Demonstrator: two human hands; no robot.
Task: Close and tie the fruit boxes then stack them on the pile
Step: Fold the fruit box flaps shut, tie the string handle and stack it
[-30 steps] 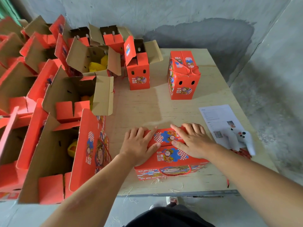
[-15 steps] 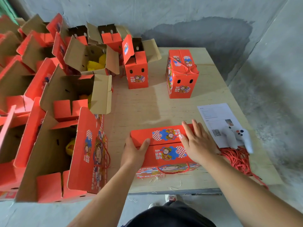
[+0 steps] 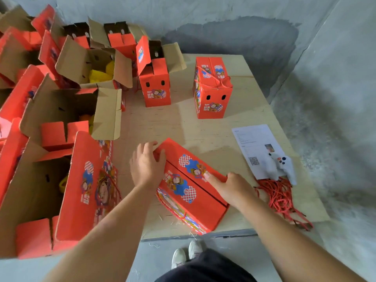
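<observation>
Head view puts the closed fruit box point(image 3: 193, 186) at the near edge of the counter point(image 3: 203, 127), turned at an angle so one corner points away from me and another overhangs toward my shoes. I have my left hand point(image 3: 147, 167) clamped on the far left end of the box, thumb on the top flap and fingers curled over the end. My right hand point(image 3: 230, 188) grips the right end, its thumb pressed flat on the top near the printed cartoon figure and the other fingers wrapped round the side. A red cord handle hangs along the box's near face.

Just beside my right hand lies a bundle of red cords point(image 3: 280, 198), reaching to the counter's near right corner. A white game controller point(image 3: 281, 165) sits on a printed sheet of paper point(image 3: 252, 139) just beyond the cords.

Farther back on the counter stands a tied box point(image 3: 212, 88), upright, with its cord looped over the top. To its left stands an open box point(image 3: 155, 78), upright, with its flaps raised. Along the left side I see a crowd of open boxes point(image 3: 71, 110), brown flaps spread; yellow fruit netting point(image 3: 100, 74) shows inside one. The nearest of them point(image 3: 50, 192) is just beside my left forearm.
</observation>
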